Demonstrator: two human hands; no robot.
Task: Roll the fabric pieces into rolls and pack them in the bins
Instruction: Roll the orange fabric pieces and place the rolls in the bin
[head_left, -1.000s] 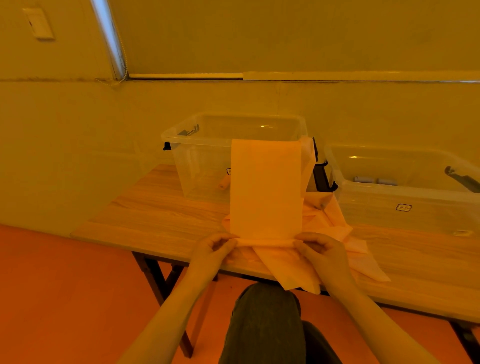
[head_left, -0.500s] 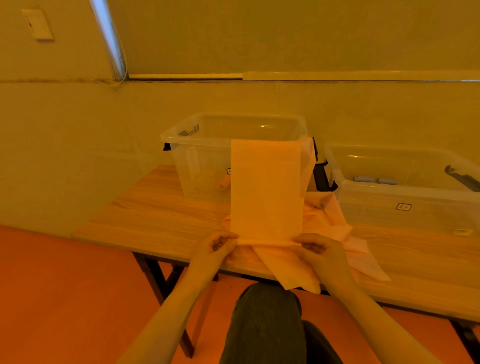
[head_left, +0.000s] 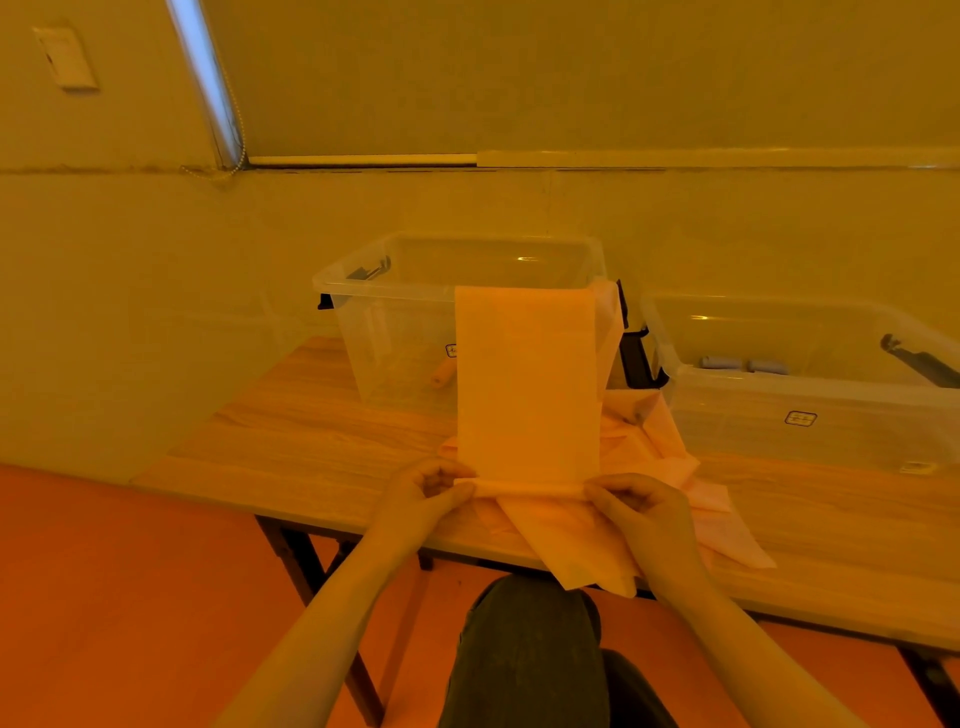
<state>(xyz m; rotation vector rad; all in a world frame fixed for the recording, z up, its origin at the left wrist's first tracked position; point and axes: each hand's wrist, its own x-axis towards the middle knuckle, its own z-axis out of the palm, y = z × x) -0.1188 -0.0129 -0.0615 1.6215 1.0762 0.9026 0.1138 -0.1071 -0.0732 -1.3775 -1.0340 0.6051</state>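
Peach-coloured fabric strip (head_left: 524, 384) runs from the near edge of the wooden counter (head_left: 311, 441) up and away, its far end draped over the front rim of the left clear bin (head_left: 395, 332). Its near end is turned into a thin roll (head_left: 524, 488) lying crosswise between both hands. The left hand (head_left: 426, 493) pinches the roll's left end with curled fingers and thumb; the right hand (head_left: 641, 512) pinches the right end the same way. Under the strip and the hands lies a loose heap of more peach fabric pieces (head_left: 670, 467), spread on the counter, with one corner hanging over the near edge above the person's dark-trousered knee (head_left: 524, 649).

Inside the left bin a small orange roll (head_left: 442, 373) lies on the bottom, seen through the wall. Just beside that bin, to the right, stands a lower clear bin (head_left: 810, 415) holding two grey-blue rolls (head_left: 743, 364) side by side near its back left part. Dark latch handles (head_left: 636, 358) show between the two bins. Both bins stand toward the back of the counter, near a pale wall (head_left: 156, 286), and the floor (head_left: 104, 597) below is orange
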